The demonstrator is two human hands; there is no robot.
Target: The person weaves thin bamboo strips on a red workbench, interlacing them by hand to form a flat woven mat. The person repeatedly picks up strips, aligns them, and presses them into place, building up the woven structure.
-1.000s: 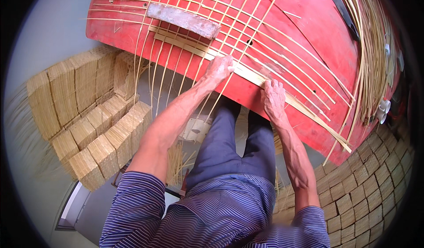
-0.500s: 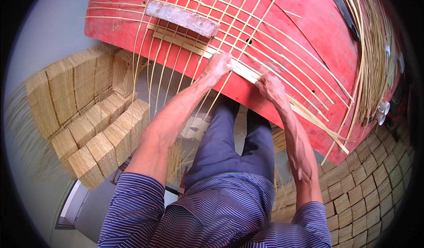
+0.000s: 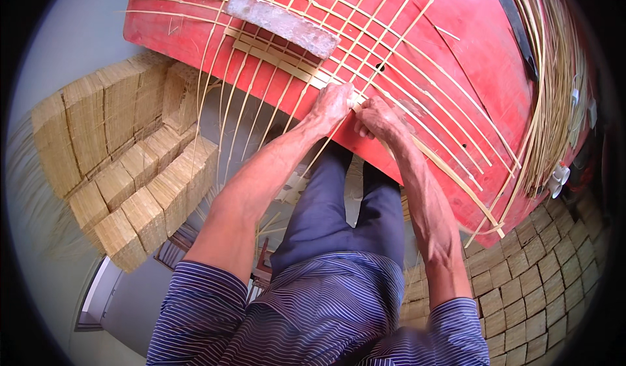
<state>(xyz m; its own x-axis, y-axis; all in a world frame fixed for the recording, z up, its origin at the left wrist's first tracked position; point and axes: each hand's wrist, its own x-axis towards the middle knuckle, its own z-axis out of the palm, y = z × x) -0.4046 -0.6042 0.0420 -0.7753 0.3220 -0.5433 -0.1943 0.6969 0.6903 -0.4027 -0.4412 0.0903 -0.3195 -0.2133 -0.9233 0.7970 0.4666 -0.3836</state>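
Observation:
Pale bamboo strips cross in an open lattice [image 3: 345, 49] on a red tabletop [image 3: 479, 79]. Near the table's front edge, my left hand [image 3: 332, 107] is closed at the right end of a band of flat bamboo strips [image 3: 277, 59]. My right hand [image 3: 381, 119] sits just beside it, fingers curled round a long bamboo strip [image 3: 450, 170] that runs off to the right. The fingertips hide just where the strips meet. A rough greyish brick [image 3: 282, 25] weighs down the lattice behind my left hand.
A thick bundle of thin strips [image 3: 561, 92] lies along the table's right side, by a dark flat blade-like piece [image 3: 515, 30] and a small white object [image 3: 558, 179]. Stacked straw-coloured blocks [image 3: 140, 177] stand at left, and more blocks [image 3: 528, 281] at lower right. Strip ends overhang the front edge.
My right hand has moved left, close to my left hand. The flat strips that showed between the hands are now mostly covered. The table and lattice have shifted slightly in view.

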